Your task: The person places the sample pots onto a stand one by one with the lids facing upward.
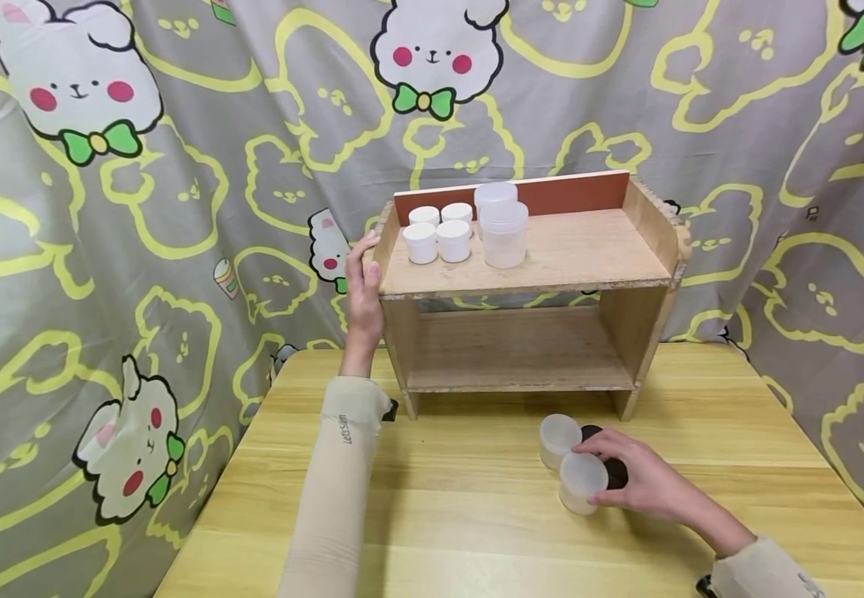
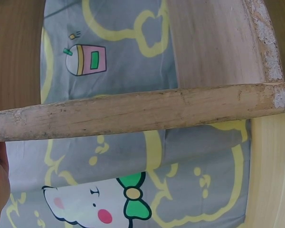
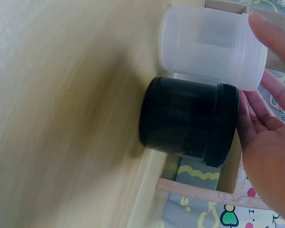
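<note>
The patterned curtain [image 1: 252, 208] is hanging beyond both hands, and the wooden surface [image 1: 462, 515] is spreading beneath them, showing between the left sleeve and the right hand [image 1: 645, 477]. The shelf [image 1: 589, 249] is standing ahead of the right hand, its left side panel meeting the left hand [image 1: 365, 286]. The left arm is reaching far forward; its hand is touching that panel's edge, but I cannot tell whether the fingers are wrapping it. The right hand is leaning in low, thumb and fingers pinching a clear jar [image 1: 583, 482]. The right wrist view is showing a black jar [image 3: 180, 121] side-on just beside it, which the head view is mostly hiding. Right of the left hand, two clear tubs [image 1: 505, 241] and four smaller white jars [image 1: 438, 232] are sitting on the top board, which is extending rightward past them.
</note>
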Demonstrator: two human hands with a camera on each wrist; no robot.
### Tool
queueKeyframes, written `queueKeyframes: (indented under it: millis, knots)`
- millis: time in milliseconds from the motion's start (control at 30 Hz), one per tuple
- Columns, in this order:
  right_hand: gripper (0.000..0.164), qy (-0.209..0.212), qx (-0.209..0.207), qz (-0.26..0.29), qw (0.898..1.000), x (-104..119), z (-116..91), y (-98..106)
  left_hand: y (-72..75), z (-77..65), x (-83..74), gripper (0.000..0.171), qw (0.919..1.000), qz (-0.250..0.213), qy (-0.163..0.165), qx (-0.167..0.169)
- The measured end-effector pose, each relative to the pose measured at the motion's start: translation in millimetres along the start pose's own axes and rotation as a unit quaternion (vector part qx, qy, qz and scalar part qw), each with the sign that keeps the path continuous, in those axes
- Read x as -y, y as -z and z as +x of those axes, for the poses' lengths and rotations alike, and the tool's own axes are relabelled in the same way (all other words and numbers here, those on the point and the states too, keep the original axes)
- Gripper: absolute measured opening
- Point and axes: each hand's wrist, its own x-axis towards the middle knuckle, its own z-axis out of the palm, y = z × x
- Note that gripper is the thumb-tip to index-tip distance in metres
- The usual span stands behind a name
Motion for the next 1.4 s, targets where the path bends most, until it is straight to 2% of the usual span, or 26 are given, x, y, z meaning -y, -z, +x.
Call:
queueKeyframes:
  millis: [133,267,500,667,933,1233,1400]
  knots:
    - [0.059,-0.017,0.002,0.004,1.000,2.5,-0.5,1.8,-2.1,-1.3,-6.0,0.044,0.9999,0.005,0.009,-0.001]
    - [0.058,-0.030,0.000,0.010,0.999,7.1,0.7,6.2,-4.3,-2.8,-20.4,0.044,0.9998,0.007,0.016,0.002]
    - [0.058,-0.006,-0.010,0.024,1.000,15.4,8.1,16.8,-5.1,-3.1,-34.7,0.044,0.9999,0.007,0.014,0.001]
    - [0.055,-0.012,-0.008,0.042,0.999,22.2,13.4,26.9,-4.1,-2.7,-39.5,0.042,1.0000,-0.004,0.006,0.003]
    - [0.054,-0.022,-0.009,0.020,1.000,31.6,24.7,41.3,-3.9,-2.7,-37.5,0.042,1.0000,-0.001,0.007,0.000]
    - [0.058,-0.022,-0.048,-0.003,0.999,40.9,41.3,57.5,-0.5,-2.6,-38.1,0.042,1.0000,-0.006,0.002,-0.002]
    - [0.060,-0.014,-0.069,-0.004,0.997,46.3,47.1,66.0,2.0,-1.2,-10.5,0.043,1.0000,-0.001,0.001,0.001]
